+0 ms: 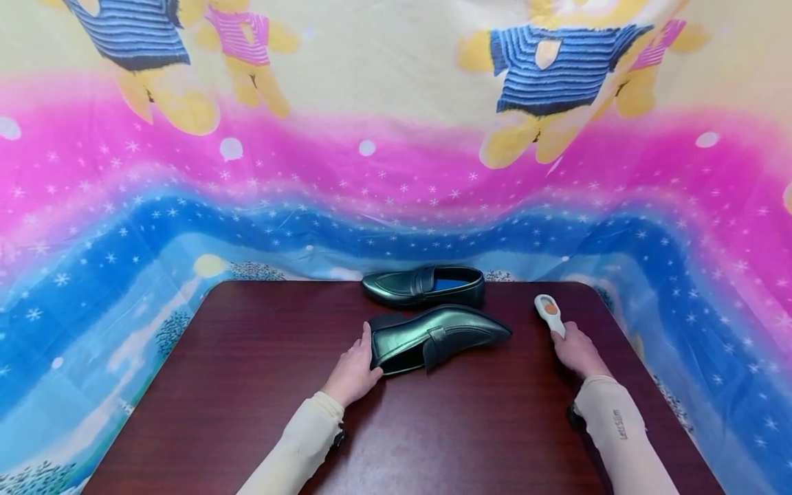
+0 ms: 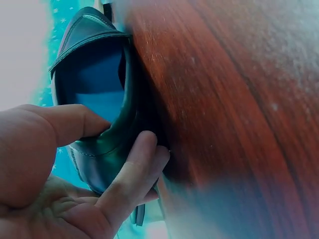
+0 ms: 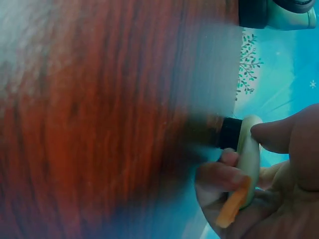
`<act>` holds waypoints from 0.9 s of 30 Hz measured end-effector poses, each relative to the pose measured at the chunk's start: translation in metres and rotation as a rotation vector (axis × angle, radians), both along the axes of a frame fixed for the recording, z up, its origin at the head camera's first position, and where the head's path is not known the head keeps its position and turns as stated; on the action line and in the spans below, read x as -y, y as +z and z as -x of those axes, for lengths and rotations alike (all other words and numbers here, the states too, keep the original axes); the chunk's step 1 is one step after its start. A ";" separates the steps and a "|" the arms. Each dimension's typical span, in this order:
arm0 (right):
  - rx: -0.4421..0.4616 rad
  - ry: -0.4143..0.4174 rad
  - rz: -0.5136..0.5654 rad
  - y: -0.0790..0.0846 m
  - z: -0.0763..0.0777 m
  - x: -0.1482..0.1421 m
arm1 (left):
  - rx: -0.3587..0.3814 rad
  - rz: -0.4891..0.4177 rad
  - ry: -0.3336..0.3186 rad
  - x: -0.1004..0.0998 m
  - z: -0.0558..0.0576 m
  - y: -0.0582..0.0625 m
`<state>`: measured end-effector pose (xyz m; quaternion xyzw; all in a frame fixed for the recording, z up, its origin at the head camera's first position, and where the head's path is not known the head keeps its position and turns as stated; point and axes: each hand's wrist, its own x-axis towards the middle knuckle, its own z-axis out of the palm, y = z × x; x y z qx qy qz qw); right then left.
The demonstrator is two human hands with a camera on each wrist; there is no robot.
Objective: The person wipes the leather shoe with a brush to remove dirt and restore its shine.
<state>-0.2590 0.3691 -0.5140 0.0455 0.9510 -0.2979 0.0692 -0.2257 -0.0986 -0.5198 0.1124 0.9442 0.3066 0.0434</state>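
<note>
Two shiny dark loafers are at the back of the table. My left hand (image 1: pixel 354 369) grips the nearer loafer (image 1: pixel 408 338) by the heel, its toe pointing right and its opening tilted toward me. In the left wrist view the thumb (image 2: pixel 75 119) hooks over the heel rim and the fingers lie along the outside. Over the table's right side, my right hand (image 1: pixel 580 350) holds a slim white tool (image 1: pixel 548 313) with a rounded end. The right wrist view shows a black block (image 3: pixel 230 133) at its far end and an orange strip (image 3: pixel 233 204) near the palm.
Behind the gripped shoe, the other loafer (image 1: pixel 427 285) stands upright near the back edge, toe to the left, blue insole showing. The dark red wooden table (image 1: pixel 260 385) ends at a patterned cloth (image 1: pixel 346 185) hanging behind and around it.
</note>
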 end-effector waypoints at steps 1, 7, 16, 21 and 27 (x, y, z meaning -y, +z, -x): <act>-0.005 0.000 -0.014 -0.001 0.001 0.000 | -0.007 0.001 -0.002 0.000 0.000 0.000; -0.048 -0.016 -0.116 -0.005 0.002 0.000 | -0.106 0.064 -0.018 -0.001 -0.002 0.002; -0.108 -0.046 -0.237 -0.003 -0.004 0.005 | -0.218 0.136 -0.023 -0.003 -0.002 0.005; -0.208 -0.079 -0.278 0.001 -0.010 0.018 | -0.217 0.133 -0.022 -0.003 -0.002 0.007; -0.530 -0.066 -0.212 0.004 -0.014 0.063 | -0.199 0.111 -0.023 -0.002 -0.002 0.006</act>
